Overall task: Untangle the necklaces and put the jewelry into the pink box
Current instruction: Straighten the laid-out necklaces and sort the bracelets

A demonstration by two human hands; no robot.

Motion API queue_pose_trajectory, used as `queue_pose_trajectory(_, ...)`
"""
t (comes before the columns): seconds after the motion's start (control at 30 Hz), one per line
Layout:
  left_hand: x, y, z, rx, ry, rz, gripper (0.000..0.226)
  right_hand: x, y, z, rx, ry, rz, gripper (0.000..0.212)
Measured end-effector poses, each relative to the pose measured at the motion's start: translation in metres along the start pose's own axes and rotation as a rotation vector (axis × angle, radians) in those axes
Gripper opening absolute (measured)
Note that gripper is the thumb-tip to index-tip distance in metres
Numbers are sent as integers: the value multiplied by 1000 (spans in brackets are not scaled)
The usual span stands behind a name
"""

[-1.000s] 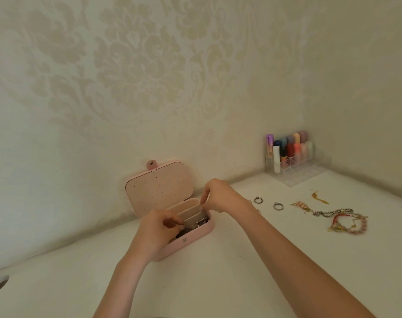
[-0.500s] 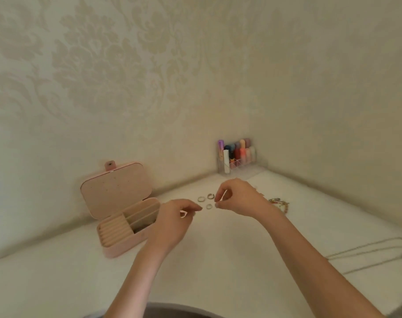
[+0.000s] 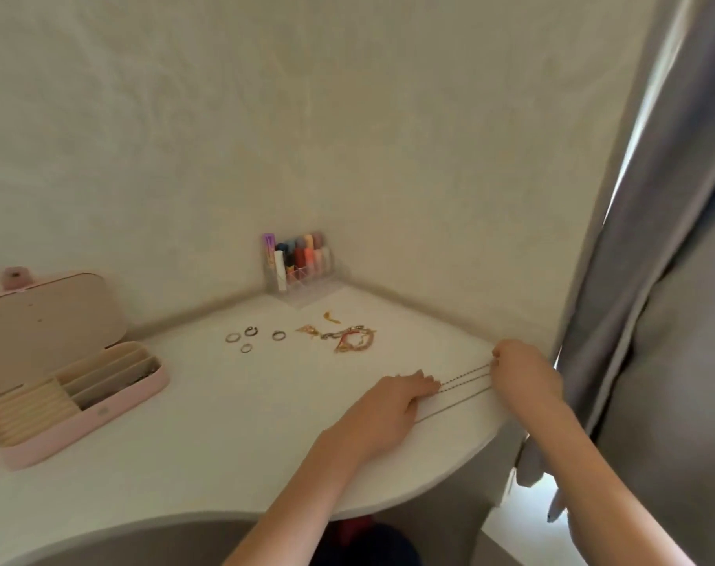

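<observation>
Silvery thin chain necklaces point(image 3: 464, 381) lie in near-parallel strands at the right of the frame, stretched between both hands on the white rounded tabletop point(image 3: 233, 435). The left hand point(image 3: 392, 402) presses flat on their lower ends, fingers straight; the right hand point(image 3: 521, 371) has its fingers curled at the far ends, apparently pinching the chains — the contact itself is too small to confirm. The pink hinged jewelry box point(image 3: 82, 418) stands open at the left edge, well apart. Small metal rings point(image 3: 247, 339) and a tangle of gold and red bracelets point(image 3: 347, 339) wait mid-frame. Separating the strands seems the step in hand — next, lifting one chain free without dragging its neighbours.
</observation>
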State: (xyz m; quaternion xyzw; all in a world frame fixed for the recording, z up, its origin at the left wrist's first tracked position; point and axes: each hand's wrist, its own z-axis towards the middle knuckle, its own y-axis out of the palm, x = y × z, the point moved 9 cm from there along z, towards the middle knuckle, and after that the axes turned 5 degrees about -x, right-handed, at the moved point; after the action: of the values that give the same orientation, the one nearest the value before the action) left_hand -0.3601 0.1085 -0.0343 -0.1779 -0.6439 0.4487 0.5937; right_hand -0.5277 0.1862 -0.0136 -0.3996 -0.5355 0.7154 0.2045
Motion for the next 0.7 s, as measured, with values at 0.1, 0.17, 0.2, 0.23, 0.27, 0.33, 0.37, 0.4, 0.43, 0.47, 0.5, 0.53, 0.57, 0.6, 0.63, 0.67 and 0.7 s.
queue_pose_trajectory(0.1,-3,-1,-3,18,0,22,40,5,-3,-3,44,61,-52,29)
queue_pose_trajectory(0.17,-6,-5,-5,48,-19,-21,38,4,-5,-1,93,55,-33,30)
queue_pose_trajectory(0.2,-8,-7,-6,60,-31,-40,37,4,-6,-1,111,46,-15,30)
queue_pose_trajectory(0.23,-9,-7,-6,67,-41,-51,37,4,-6,1,127,35,-1,31)
queue_pose_trajectory(0.27,-9,-7,-6,71,-44,-55,37,4,-6,2,136,25,5,32)
queue_pose_trajectory(0.33,-9,-7,-7,79,-46,-57,36,3,-5,5,142,7,11,34)
queue_pose_trajectory(0.37,-9,-7,-7,85,-46,-60,36,3,-4,7,138,-4,23,36)
queue_pose_trajectory(0.4,-9,-7,-7,91,-46,-66,35,2,-2,10,130,-19,43,38)
queue_pose_trajectory(0.43,-10,-7,-6,98,-45,-75,34,-1,0,12,121,-45,64,41)
queue_pose_trajectory(0.47,-11,-8,-6,109,-52,-92,32,-6,2,13,113,-79,87,42)
queue_pose_trajectory(0.5,-13,-9,-6,129,-65,-123,30,-11,3,14,108,-117,120,44)
queue_pose_trajectory(0.53,-16,-12,-5,157,-85,-170,27,-17,3,15,105,-157,166,45)
queue_pose_trajectory(0.57,-19,-16,-4,188,-105,-218,25,-25,2,16,104,-200,227,45)
queue_pose_trajectory(0.6,-21,-21,-4,226,-122,-242,23,-34,-1,16,105,-249,303,43)
queue_pose_trajectory(0.63,-22,-26,-3,263,-139,-244,24,-44,-3,16,99,-296,392,40)
queue_pose_trajectory(0.67,-24,-32,-2,299,-158,-254,30,-53,-5,15,76,-331,492,38)
queue_pose_trajectory(0.7,-26,-37,-1,330,-168,-302,37,-63,-7,14,32,-354,598,35)
